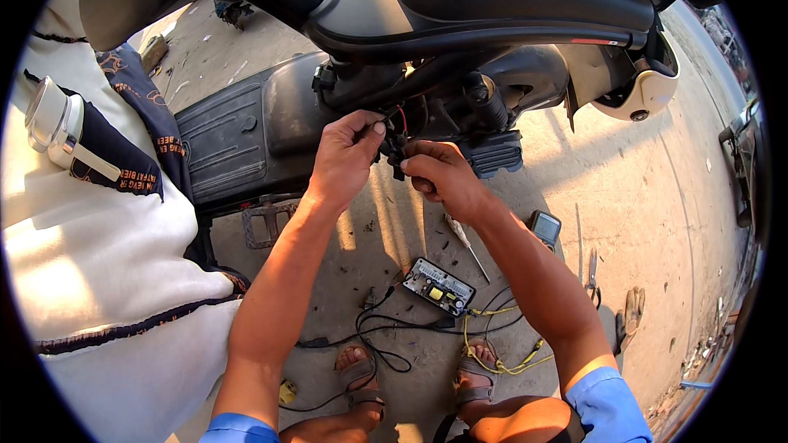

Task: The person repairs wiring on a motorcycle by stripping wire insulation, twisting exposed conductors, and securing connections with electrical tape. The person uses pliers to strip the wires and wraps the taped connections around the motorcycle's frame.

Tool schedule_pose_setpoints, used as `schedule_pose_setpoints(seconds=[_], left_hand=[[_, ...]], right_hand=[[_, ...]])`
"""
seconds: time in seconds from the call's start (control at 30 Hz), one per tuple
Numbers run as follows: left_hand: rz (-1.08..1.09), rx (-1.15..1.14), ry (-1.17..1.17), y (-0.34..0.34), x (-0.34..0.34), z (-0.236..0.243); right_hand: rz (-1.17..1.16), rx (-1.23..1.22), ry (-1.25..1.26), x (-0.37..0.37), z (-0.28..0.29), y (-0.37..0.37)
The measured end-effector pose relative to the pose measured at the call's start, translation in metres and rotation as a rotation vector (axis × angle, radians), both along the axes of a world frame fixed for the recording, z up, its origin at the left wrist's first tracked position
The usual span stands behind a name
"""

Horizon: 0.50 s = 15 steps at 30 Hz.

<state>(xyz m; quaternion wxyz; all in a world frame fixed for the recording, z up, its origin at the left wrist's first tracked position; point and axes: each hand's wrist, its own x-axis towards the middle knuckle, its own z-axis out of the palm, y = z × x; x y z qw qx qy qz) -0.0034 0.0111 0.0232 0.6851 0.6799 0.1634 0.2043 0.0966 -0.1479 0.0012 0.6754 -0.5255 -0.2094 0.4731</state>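
Both my hands meet under the seat of an electric scooter (484, 0), at a dark bundle of wiring. My left hand (345, 152) pinches with thumb and forefinger at dark wires, beside a thin red wire (402, 117). Close to its right, my right hand (443, 174) is closed on a small black connector (396, 154); its exact shape is hard to make out. Behind the fingers sit the shock absorber spring (486, 102) and the dark underside of the scooter. Part of the wiring is hidden by my fingers.
On the ground lie an opened circuit board box (439, 285), black cables (386, 324), yellow wires (492, 367), a screwdriver (466, 244), a multimeter (544, 228), pliers (593, 273) and a glove (631, 316). A pedal (264, 226) juts from the scooter. White cloth (98, 254) hangs at left; a white helmet (648, 90) hangs at right.
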Motion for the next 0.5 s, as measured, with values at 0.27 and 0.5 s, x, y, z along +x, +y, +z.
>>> schedule_pose_setpoints(seconds=[0.27, 0.5], left_hand=[[0.014, 0.093, -0.008, 0.0, 0.002, -0.001], [0.023, 0.348, -0.074, 0.002, 0.006, -0.013]], right_hand=[[-0.011, -0.152, -0.349, -0.011, 0.002, -0.009], [0.107, -0.093, -0.397, -0.002, 0.007, -0.025]])
